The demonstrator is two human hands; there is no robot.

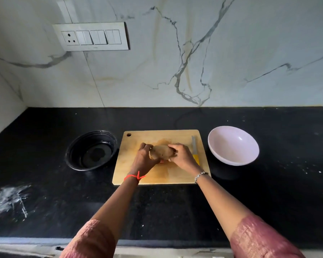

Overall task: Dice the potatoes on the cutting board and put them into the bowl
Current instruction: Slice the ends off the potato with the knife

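black round tub (76, 146) sits on the counter just left of the cutting board (162, 175), apart from it. white bowl (233, 146) sits just right of the board, open side up, nothing visible inside. knife (194, 146) lies along the board's right edge, grey blade toward the wall, yellow handle toward the person, close beside the right hand (181, 155); contact cannot be told. nothing lies between the hands and the bowl except the knife. one unpeeled brown potato (161, 151) is over the middle of the board, held between both hands: the left hand (145, 159) curls round its left end, the right hand's fingers curl over its right end, and only the middle of the potato shows. whether it rests on the board or is lifted off it cannot be told. red thread (135, 176) on the left wrist, metal bracelet (200, 175) on the right, pink sleeves at both forearms. the board is pale wood with a hole in its far left corner and a darker stain in the centre. the countertop (175, 211) is black speckled stone with a white powdery smear (9, 200) at near left. the wall behind is white veined marble with a grey switch panel (90, 36) at upper left.
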